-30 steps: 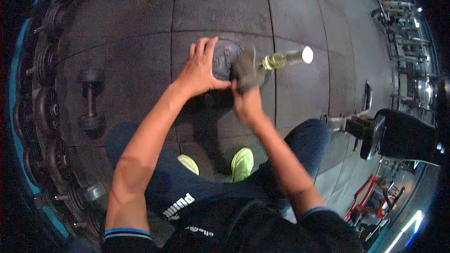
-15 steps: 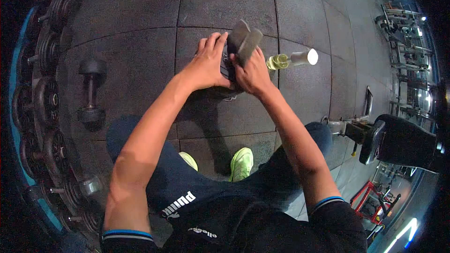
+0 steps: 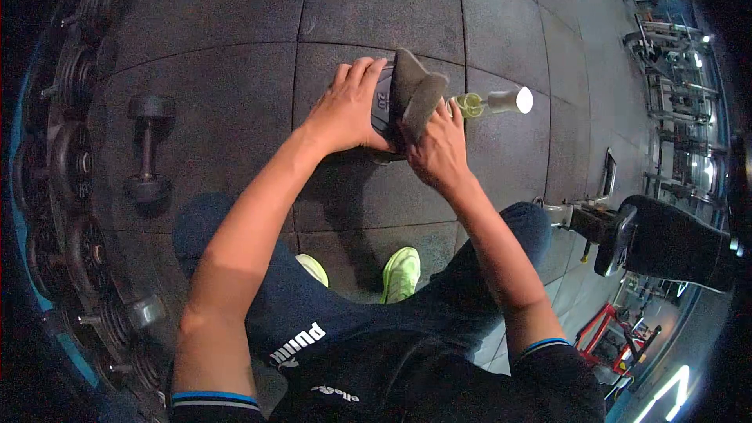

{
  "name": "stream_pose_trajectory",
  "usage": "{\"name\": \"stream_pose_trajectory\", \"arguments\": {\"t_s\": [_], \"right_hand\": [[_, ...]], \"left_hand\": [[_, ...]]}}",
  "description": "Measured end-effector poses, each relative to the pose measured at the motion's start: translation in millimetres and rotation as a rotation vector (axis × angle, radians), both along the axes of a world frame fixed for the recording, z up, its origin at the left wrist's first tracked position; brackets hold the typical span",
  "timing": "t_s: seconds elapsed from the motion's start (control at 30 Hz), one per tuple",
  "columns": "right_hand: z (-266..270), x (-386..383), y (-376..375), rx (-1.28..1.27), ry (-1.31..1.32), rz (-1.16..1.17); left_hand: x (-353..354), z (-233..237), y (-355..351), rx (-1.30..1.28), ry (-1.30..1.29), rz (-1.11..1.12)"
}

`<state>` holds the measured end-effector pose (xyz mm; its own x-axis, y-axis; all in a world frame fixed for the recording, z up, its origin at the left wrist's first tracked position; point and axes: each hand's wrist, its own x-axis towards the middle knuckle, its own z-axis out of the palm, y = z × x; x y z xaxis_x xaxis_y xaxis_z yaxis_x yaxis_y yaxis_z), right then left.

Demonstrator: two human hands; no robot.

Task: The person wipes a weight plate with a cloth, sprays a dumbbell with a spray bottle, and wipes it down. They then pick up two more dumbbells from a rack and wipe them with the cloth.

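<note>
In front of me, my left hand [image 3: 345,113] is wrapped round the near-left side of a dark weight [image 3: 382,106] marked 20, which looks like a dumbbell head. A grey-brown cloth [image 3: 425,102] is folded over its right side, with its upper edge sticking up. My right hand [image 3: 442,149] grips this cloth and presses it against the weight; some of its fingertips are hidden behind the cloth. Just right of that hand is a clear bottle [image 3: 471,106] of yellowish liquid with a white top [image 3: 523,99].
A dumbbell [image 3: 147,149] lies on the dark tiled floor [image 3: 376,0] to the left. Beyond it runs a rack of weight plates [image 3: 78,160]. A padded bench [image 3: 674,243] stands at the right, with a red-framed machine [image 3: 599,337] behind it.
My right hand has shifted slightly right and down with the cloth, which now covers more of the weight's right side. My left hand keeps its hold, and the number 20 shows more clearly.
</note>
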<state>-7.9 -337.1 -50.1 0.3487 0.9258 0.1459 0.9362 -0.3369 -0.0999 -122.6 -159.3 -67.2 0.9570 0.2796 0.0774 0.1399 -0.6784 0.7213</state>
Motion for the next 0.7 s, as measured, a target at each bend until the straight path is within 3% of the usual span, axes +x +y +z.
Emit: {"name": "stream_pose_trajectory", "arguments": {"t_s": [0.07,0.17,0.3,0.4,0.5,0.6,0.7], "right_hand": [[7.1,18.4,4.5,-0.044,0.113,0.065],[18.0,69.5,3.8,0.039,0.182,0.405],[20.9,69.2,-12.0,-0.124,0.731,-0.029],[-1.5,88.5,3.2,0.014,0.446,0.370],[2.8,98.7,4.0,-0.024,0.481,0.433],[4.2,92.3,-4.5,-0.052,0.665,0.199],[4.1,92.8,13.0,0.054,0.433,0.451]], "left_hand": [[0.0,0.1,2.0,0.005,-0.013,-0.006],[2.8,-0.8,5.0,0.001,-0.069,-0.024],[4.5,-6.2,1.4,0.022,-0.089,-0.017],[6.9,-7.2,6.9,0.025,-0.101,-0.030],[2.7,-3.1,8.9,0.010,-0.078,-0.034],[3.4,-2.3,4.5,0.021,-0.072,-0.035],[6.0,-7.0,7.6,0.032,-0.087,-0.040]]}}
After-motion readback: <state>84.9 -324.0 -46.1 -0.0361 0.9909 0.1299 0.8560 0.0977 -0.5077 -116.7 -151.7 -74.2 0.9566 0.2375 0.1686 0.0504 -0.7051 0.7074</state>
